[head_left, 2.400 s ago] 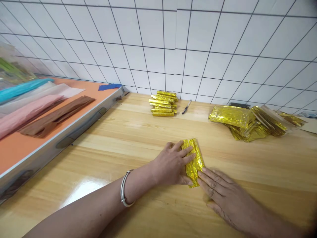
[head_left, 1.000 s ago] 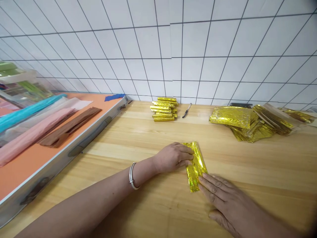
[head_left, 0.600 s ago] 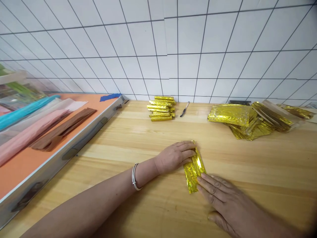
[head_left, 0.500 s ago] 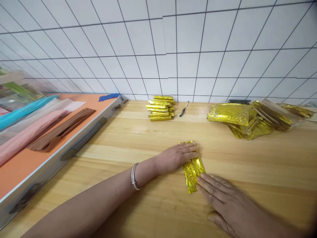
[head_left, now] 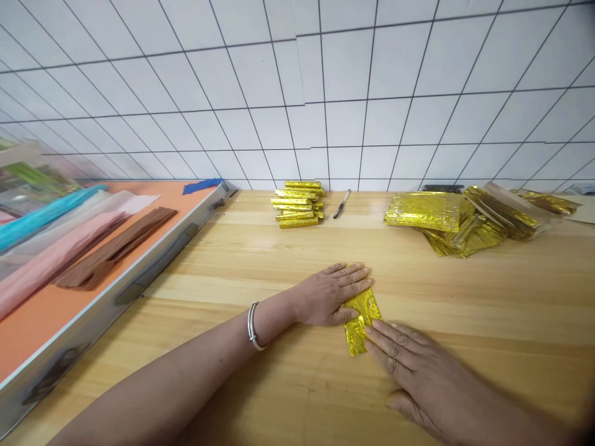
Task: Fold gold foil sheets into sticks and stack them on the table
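A folded gold foil strip (head_left: 361, 319) lies on the wooden table (head_left: 260, 260) in front of me. My left hand (head_left: 332, 293), with a silver bangle on its wrist, lies flat with fingers stretched over the strip's far half. The fingertips of my right hand (head_left: 409, 365) press flat on the strip's near end, fingers spread. Neither hand grips the foil; both press it down.
A stack of folded gold strips (head_left: 298, 204) and a pen (head_left: 341, 204) sit near the tiled wall. A heap of unfolded gold foil sheets (head_left: 458, 218) lies at the back right. At left, an orange tray (head_left: 69, 282) holds pink, brown and blue strips.
My left hand has slid forward over the gold strip, covering its far half with flattened fingers. The right hand's fingertips stay pressed on the near end.
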A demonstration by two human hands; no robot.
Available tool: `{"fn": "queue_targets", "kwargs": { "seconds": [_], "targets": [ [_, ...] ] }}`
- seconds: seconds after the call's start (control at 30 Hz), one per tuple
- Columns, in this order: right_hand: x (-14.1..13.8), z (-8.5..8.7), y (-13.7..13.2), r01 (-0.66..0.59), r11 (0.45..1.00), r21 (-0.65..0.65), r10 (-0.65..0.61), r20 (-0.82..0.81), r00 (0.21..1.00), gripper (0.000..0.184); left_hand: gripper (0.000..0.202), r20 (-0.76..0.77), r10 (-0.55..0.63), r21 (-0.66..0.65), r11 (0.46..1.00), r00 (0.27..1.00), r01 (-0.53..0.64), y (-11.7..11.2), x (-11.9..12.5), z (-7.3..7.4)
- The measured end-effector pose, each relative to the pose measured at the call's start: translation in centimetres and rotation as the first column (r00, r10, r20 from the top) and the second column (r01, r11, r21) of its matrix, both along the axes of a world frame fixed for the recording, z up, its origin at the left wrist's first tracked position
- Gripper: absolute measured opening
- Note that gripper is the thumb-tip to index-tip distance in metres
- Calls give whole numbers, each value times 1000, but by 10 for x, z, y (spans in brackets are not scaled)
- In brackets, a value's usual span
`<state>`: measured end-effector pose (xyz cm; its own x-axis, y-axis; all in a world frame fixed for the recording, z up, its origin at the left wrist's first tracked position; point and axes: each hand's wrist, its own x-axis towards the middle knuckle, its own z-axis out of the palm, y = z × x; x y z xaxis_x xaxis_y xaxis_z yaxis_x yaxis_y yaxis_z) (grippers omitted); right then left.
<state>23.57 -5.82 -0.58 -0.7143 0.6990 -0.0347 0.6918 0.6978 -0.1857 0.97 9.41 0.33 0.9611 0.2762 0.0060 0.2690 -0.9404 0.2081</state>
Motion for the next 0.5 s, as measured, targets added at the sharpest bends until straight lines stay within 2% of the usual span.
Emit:
{"fn": "queue_targets", "kwargs": {
  "seconds": [0.17,0.27,0.37,0.5],
  "targets": [
    [0,1,17,77,997,-2,-77,-11,997,68,65,-18,-102,10,995,995,102,37,12,-3],
    [2,4,27,89,995,-41,-90,-22,996,63,64,-33,-123,-11,992,992,123,51,20,2],
    [3,3,27,100,994,-54,-102,-39,994,66,60,-49,-78,-52,996,996,76,48,26,8],
    [2,-2,23,114,991,-63,-117,-39,992,69,57,-31,68,-45,997,997,-70,24,34,7]
  ]
}}
